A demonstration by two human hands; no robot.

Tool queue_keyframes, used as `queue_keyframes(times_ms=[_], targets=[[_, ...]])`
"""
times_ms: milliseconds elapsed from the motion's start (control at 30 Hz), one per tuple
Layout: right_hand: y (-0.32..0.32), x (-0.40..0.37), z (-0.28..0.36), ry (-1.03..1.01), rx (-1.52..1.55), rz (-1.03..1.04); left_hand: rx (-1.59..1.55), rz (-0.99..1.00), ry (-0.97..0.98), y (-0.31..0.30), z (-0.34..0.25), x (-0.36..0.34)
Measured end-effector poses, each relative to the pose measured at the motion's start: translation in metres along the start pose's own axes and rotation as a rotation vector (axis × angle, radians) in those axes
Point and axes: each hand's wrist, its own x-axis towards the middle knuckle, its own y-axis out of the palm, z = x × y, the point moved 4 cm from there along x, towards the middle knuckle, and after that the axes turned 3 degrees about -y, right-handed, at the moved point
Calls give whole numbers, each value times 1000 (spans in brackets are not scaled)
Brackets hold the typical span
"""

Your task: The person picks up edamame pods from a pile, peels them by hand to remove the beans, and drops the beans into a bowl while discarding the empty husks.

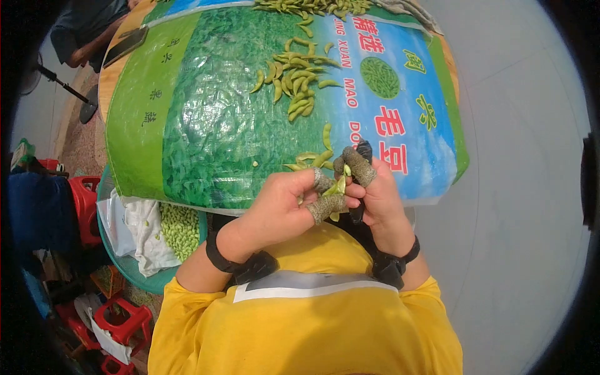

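An opened edamame pod [338,188] lies between my hands, close to my body at the table's near edge. My left hand [284,197] pinches it between wrapped thumb and finger. On the pod's other side my right hand [380,197] has its fingers closed at the upper end, where a pale green bean shows. Rough grey-brown wraps cover several fingertips, and something black covers part of the right fingers. Just beyond the hands are a few whole pods [307,156]. Farther out, a loose pile of pods [297,78] rests on the printed plastic sack [219,106].
More pods [312,6] are heaped at the far edge, and a phone [127,45] lies far left. Below the table's left side, a teal basket [134,275] holds shelled beans [180,231] and a white cloth [147,234]. Red stools [125,322] stand lower left; another person's arm [94,47] shows upper left.
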Motion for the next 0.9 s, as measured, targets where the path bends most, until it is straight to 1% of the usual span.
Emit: queue_keyframes(times_ms=[33, 67, 100, 133, 167, 200, 233, 267, 333, 367, 400, 433, 500, 533, 600, 667, 700, 733, 767, 800, 867, 900], targets=[[-1, 0, 3, -68, -80, -69, 318, -16, -73, -9, -1, 0], [-2, 1, 2, -68, -81, -70, 636, -34, -146, -15, -1, 0], [-5, 2, 5, -183, -212, -82, 634, -35, -145, -16, -3, 1], [-5, 3, 9, -298, -343, -92, 577, -144, -98, -21, -6, 2], [-3, 3, 10, -293, -343, -89, 519, -254, -54, -25, -9, 2], [2, 1, 13, -333, -441, -69, 519, -262, -59, -25, -8, 5], [6, 0, 16, -373, -539, -48, 552, -208, -42, -21, -6, 10], [8, 0, 16, -367, -538, -40, 586, -153, -24, -17, -3, 15], [6, 5, 14, -223, -440, -80, 589, -141, -33, -19, 11, 21], [3, 7, 15, -107, -333, -39, 488, -99, -95, -19, 19, 23], [1, 10, 15, -104, -329, -38, 387, -56, -157, -18, 23, 27], [-2, 13, 14, -77, -289, -16, 388, -55, -165, -19, 22, 30], [-8, 17, 9, -41, -235, -3, 488, -19, -168, -16, 18, 33], [-10, 19, 8, -51, -233, -11, 490, -13, -182, -16, 20, 34], [-13, 22, 7, -60, -223, -20, 423, -77, -173, -17, 20, 35], [-13, 23, 10, -106, -327, -3, 451, -80, -175, -18, 20, 37], [-14, 23, 10, -102, -319, -7, 473, -85, -172, -18, 20, 37], [-16, 23, 12, -160, -423, -13, 475, -80, -180, -19, 21, 38], [-17, 23, 14, -219, -528, -19, 516, -47, -149, -20, 23, 39], [-18, 23, 15, -217, -523, -26, 556, -13, -115, -20, 23, 40], [-16, 24, 22, -380, -790, 13, 547, 26, -125, -20, 23, 41], [-15, 24, 24, -378, -789, 8, 537, 58, -132, -19, 23, 41]])
